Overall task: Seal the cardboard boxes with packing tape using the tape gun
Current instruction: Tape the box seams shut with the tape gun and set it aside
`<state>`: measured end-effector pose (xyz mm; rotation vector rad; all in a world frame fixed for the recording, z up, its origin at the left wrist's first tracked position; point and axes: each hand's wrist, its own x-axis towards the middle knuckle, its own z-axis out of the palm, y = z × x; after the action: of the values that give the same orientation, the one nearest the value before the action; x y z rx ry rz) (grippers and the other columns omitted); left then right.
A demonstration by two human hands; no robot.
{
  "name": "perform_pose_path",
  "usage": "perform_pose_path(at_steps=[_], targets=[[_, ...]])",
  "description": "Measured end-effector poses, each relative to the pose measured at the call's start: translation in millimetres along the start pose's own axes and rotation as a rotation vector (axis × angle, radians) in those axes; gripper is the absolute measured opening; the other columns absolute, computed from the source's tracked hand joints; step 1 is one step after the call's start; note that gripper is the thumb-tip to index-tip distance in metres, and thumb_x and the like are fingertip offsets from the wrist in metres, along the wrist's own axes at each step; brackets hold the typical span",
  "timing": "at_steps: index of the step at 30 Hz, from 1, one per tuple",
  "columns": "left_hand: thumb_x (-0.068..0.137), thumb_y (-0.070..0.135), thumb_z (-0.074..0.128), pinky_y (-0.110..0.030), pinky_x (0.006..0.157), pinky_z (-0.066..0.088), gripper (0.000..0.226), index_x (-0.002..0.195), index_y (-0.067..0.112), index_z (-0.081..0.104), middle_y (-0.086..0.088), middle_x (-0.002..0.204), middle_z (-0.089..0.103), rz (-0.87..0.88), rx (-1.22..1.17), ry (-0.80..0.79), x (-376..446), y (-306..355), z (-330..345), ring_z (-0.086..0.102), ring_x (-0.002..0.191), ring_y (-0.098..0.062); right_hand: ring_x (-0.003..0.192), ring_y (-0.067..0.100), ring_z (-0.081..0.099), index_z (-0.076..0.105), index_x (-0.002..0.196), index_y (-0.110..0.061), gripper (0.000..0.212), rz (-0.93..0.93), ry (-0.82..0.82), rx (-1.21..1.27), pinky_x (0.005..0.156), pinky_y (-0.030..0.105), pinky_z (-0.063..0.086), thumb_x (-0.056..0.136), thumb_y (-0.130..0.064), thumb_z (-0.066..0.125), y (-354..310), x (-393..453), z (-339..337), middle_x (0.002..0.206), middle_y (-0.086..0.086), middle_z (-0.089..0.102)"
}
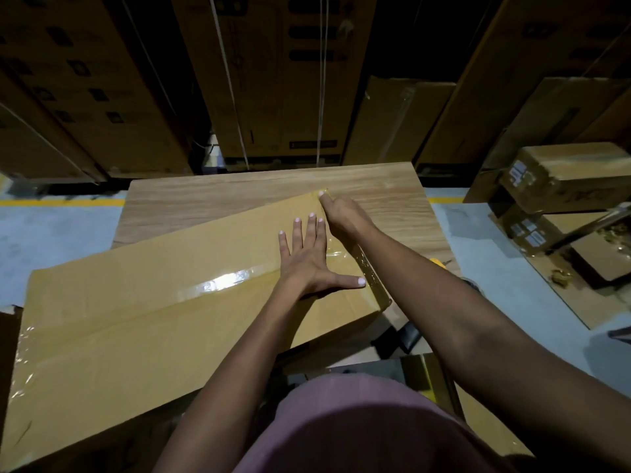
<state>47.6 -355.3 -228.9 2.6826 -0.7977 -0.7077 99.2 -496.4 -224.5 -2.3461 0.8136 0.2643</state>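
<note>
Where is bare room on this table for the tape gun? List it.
Bare table shows beyond the box's far edge, and right of the right hand. The near side is crowded: the box fills it, with the left hand flat on top.

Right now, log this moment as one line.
left hand: flat on long brown cardboard box | right hand: fingertip pressing clear packing tape at far corner | tape gun: unseen

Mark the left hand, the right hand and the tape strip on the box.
left hand [307,257]: head view, back of the flat palm.
right hand [345,218]: head view, back of the hand by the far corner.
tape strip [222,283]: head view, shiny stretch along the centre seam.
</note>
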Motion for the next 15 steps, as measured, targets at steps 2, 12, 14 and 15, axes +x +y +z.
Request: perform_pose_path(at_steps=[2,12,14,15], targets=[[0.053,0.100,0.056,-0.057,0.114,-0.028,0.155,0.156,0.021,-0.028,0.002,0.158,-0.043,0.008,-0.008,0.006,0,0,1,-0.048,0.139,-0.024,0.102,0.037,0.067,0.072,0.111,-0.012,0.081,0.025,-0.008,0.037,0.095,0.051,0.052,0.097,-0.075,0.024,4,0,3,0.107,0.014,0.072],[0.056,0.098,0.056,-0.058,0.114,-0.028,0.152,0.157,0.018,-0.025,-0.003,0.160,-0.039,0.053,0.033,0.067,-5,-3,9,-0.045,0.142,-0.027,0.114,0.036,0.063,0.056,0.140,-0.013,0.078,0.091,-0.006,0.052,0.097,0.052,0.052,0.092,-0.074,0.041,79,-84,16,0.126,0.014,0.067],[0.053,0.100,0.055,-0.060,0.112,-0.029,0.155,0.156,0.017,-0.026,-0.005,0.158,-0.042,0.099,0.038,0.029,-5,-7,7,-0.047,0.140,-0.028,0.110,0.033,0.064,0.058,0.136,-0.017,0.075,0.080,0.050,0.011,0.095,0.052,0.052,0.091,-0.074,0.039,61,-79,14,0.121,0.009,0.069],[0.052,0.101,0.055,-0.061,0.111,-0.029,0.157,0.155,0.017,-0.028,-0.006,0.157,-0.043,0.122,0.040,0.006,-5,-9,5,-0.049,0.139,-0.027,0.106,0.032,0.065,0.059,0.133,-0.018,0.073,0.072,0.076,0.001,0.094,0.052,0.052,0.091,-0.074,0.038,51,-76,13,0.117,0.007,0.070]])
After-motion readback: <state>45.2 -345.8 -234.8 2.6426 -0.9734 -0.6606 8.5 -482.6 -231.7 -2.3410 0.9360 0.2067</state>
